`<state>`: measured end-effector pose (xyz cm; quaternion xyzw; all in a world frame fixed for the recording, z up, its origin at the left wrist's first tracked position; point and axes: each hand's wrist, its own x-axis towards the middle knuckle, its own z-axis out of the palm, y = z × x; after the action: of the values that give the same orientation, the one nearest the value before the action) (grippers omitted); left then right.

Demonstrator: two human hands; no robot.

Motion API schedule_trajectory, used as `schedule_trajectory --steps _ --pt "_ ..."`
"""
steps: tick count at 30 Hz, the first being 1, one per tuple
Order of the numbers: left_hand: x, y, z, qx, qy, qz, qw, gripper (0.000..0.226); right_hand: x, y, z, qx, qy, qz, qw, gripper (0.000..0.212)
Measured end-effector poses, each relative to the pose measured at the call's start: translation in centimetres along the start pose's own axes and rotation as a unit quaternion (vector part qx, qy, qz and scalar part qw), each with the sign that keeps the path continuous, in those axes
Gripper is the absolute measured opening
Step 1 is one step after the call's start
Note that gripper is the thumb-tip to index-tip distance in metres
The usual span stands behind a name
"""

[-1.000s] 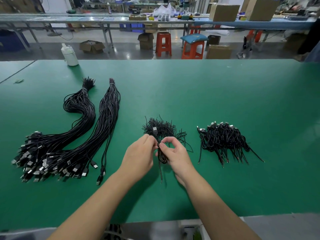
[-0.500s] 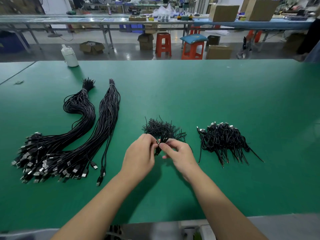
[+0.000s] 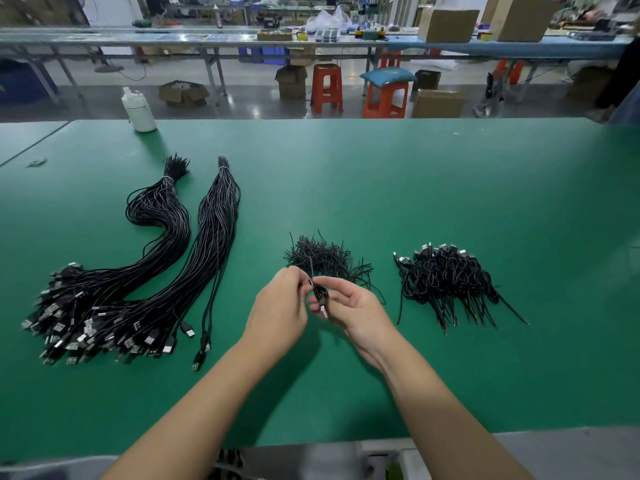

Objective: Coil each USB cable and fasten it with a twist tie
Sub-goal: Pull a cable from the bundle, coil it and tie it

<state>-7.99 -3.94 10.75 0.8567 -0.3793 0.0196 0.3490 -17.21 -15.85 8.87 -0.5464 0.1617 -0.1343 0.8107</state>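
Pinching one coiled cable (image 3: 320,296) between both hands (image 3: 280,313), the person had a finished pile (image 3: 446,282) right, big uncoiled bundles (image 3: 138,289) left.

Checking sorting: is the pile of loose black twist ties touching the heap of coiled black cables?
Apart. The head view shows bare green table between the twist-tie pile and the coiled-cable heap.

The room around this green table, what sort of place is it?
Most likely a small factory or assembly workshop. Big bundles of uncoiled USB cables lie on the green table beside a heap of finished coils, and behind it stand long workbenches, cardboard boxes and plastic stools.
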Motion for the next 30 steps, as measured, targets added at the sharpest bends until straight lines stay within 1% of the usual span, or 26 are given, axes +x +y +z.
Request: schedule_trajectory --steps 2,4,6,8,10,13,15,17,18,19,21,24,25,27,29,30 --pt "0.2 0.0 0.1 -0.017 -0.001 -0.003 1.0 0.009 -0.1 0.0 0.2 -0.014 0.005 -0.01 1.0 0.036" --pt "0.2 0.0 0.2 -0.026 0.006 0.002 1.0 0.008 0.0 0.2 0.3 -0.046 0.036 -0.023 0.998 0.029" --pt "0.1 0.0 0.2 -0.033 0.016 0.016 0.999 0.009 0.1 0.0 0.3 -0.093 0.065 -0.034 0.993 0.018" --pt "-0.1 0.1 0.2 -0.007 0.018 0.051 0.999 0.006 0.1 -0.2 0.3 -0.128 0.066 -0.035 0.989 0.01" --pt "-0.3 -0.1 0.3 0.046 0.027 0.108 0.993 0.002 0.0 -0.3 0.4 -0.139 0.059 -0.028 0.988 0.02" --pt "-0.5 -1.1 0.7 0.105 0.07 0.204 0.971 0.013 -0.1 -0.4 0.7 -0.12 0.043 0.009 0.992 0.027" --pt "-0.7 -1.8 1.0 0.115 0.092 0.268 0.952 0.024 0.0 -0.5 0.8 -0.086 0.032 0.057 0.994 0.037" --pt "-0.7 -2.3 1.2 0.108 0.104 0.31 0.939 0.036 0.0 -0.3 0.7 -0.029 0.007 0.084 0.996 0.046" --pt "-0.7 -2.5 1.3 0.104 0.11 0.324 0.934 0.037 -0.1 -0.3 0.5 0.002 -0.006 0.088 0.996 0.047" --pt "-0.7 -2.7 1.4 0.101 0.115 0.33 0.931 0.033 -0.1 -0.3 0.4 0.031 -0.019 0.09 0.995 0.044" --pt "-0.7 -3.0 1.4 0.092 0.126 0.328 0.932 0.017 -0.3 -0.2 0.1 0.074 -0.041 0.093 0.992 0.033" --pt "-1.0 -2.9 1.4 0.044 0.141 0.275 0.95 0.008 -0.3 -0.1 -0.3 0.112 -0.06 0.097 0.987 0.023" --pt "-1.0 -2.8 1.3 0.026 0.145 0.249 0.957 0.01 -0.3 -0.1 -0.4 0.121 -0.064 0.098 0.986 0.022" --pt "-1.0 -2.5 1.2 0.0 0.143 0.189 0.972 0.022 -0.4 -0.2 -0.5 0.131 -0.065 0.099 0.984 0.022" --pt "-0.7 -2.5 1.0 -0.023 0.123 0.141 0.982 0.031 -0.4 -0.2 -0.9 0.126 -0.06 0.104 0.985 0.024" --pt "-0.6 -2.5 1.0 -0.031 0.11 0.13 0.985 0.034 -0.4 -0.2 -1.1 0.119 -0.053 0.11 0.985 0.024"
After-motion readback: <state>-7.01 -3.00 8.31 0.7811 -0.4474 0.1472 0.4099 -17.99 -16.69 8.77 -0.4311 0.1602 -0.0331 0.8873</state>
